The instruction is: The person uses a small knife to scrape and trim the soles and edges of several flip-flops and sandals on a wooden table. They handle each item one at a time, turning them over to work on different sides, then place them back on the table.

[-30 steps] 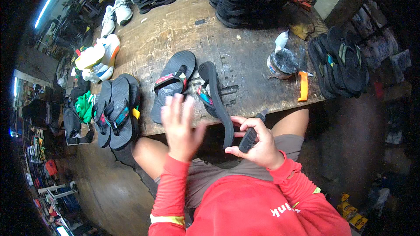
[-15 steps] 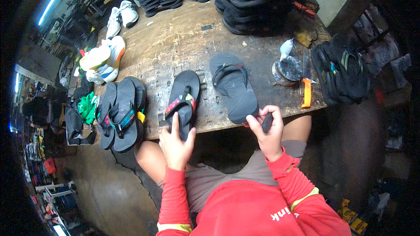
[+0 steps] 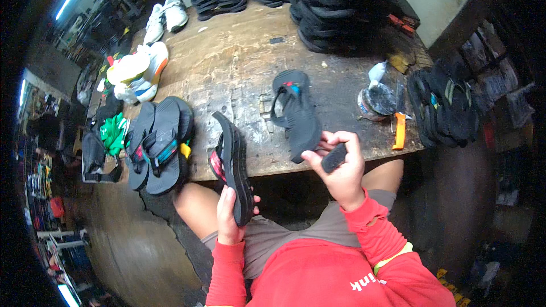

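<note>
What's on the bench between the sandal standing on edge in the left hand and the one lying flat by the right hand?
In the head view, only bare, scuffed wooden bench top separates the edge-up sandal in the left hand from the flat dark sandal near the right hand.

One cam only, worn on the person's head, left of a side-by-side pair. It looked steeply down over the red-sleeved chest and lap, facing fwd across the wooden workbench (image 3: 239, 74). Fisheye lens: bench edges bowed, dark rim round the pic. Left hand (image 3: 227, 216) and right hand (image 3: 341, 165) sat close in, lower centre, forearms entering from the bottom edge. Bench top filled the middle; stacks of sandals (image 3: 335, 5) lay at the far top, well away. Floor showed at lower left. No 2nd view, so no shared overlap to report.
</note>
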The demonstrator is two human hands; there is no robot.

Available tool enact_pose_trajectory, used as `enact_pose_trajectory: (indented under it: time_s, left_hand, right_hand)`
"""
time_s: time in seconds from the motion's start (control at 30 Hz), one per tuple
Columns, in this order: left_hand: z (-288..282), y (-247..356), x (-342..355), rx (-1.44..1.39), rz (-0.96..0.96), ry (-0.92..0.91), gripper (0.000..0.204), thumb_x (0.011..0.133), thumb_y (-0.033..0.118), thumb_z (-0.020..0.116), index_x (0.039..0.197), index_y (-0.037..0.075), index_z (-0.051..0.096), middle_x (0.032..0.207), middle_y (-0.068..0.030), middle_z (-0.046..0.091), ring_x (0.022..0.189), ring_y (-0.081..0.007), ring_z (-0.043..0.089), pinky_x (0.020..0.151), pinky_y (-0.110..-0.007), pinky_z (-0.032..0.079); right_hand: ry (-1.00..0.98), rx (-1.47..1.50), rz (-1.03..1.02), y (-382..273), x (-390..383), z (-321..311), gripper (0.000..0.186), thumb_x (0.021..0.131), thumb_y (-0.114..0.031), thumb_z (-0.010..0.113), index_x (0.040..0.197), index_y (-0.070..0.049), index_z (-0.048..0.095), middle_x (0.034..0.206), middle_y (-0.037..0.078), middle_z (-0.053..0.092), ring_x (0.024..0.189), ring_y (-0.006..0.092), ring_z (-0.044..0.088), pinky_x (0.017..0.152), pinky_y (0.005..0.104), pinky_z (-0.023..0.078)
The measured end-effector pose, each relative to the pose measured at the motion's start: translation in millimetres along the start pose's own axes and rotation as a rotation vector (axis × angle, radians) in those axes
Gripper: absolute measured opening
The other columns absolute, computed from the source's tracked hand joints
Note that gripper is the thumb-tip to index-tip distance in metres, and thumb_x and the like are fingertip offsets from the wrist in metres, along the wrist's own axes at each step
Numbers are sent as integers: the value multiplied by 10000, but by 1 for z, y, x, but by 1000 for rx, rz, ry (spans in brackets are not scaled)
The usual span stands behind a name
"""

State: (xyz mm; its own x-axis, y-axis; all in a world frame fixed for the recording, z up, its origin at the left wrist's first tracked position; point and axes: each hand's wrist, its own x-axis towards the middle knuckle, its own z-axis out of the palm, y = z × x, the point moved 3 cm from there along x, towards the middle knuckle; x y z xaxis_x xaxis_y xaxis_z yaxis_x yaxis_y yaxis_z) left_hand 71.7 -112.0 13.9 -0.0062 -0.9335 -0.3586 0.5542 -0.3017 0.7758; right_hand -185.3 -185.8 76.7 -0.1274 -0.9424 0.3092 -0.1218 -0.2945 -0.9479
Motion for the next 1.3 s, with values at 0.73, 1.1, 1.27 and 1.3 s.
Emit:
enact_pose_trajectory:
  time_s: [0.73,1.1,1.27,1.3]
  left_hand:
    - [50,-3,-26,359,291,-170,1249,721,-22,849,1635,99,5,1215,-99,562,1076,-169,571,975,-324,465]
    - [26,-16,-22,746,380,-335,576,669,5,748,1238,94,732,1375,-148,512,1251,-283,513,1047,-371,408]
    - [9,-40,-12,224,-233,-506,880,806,244,843,1540,39,403,1510,-138,483,1390,-274,468,1162,-443,355]
    - [7,-45,-11,163,-257,-477,894,823,324,827,1542,29,385,1498,-139,498,1368,-283,492,1146,-451,377]
  right_hand:
    - [-241,580,436,-22,-8,-38,498,954,-291,729,1243,-110,366,1403,242,532,1240,336,599,910,433,591]
    - [-237,681,470,-19,-10,-27,629,868,-217,819,1248,-91,334,1392,289,534,1160,288,639,1002,433,560]
    - [-193,740,436,-25,-9,-28,596,871,-104,793,1254,-93,337,1371,271,551,1137,277,641,980,400,552]
    - [-190,699,413,-28,-9,-27,590,871,-88,787,1254,-97,338,1370,267,552,1131,269,641,968,382,548]
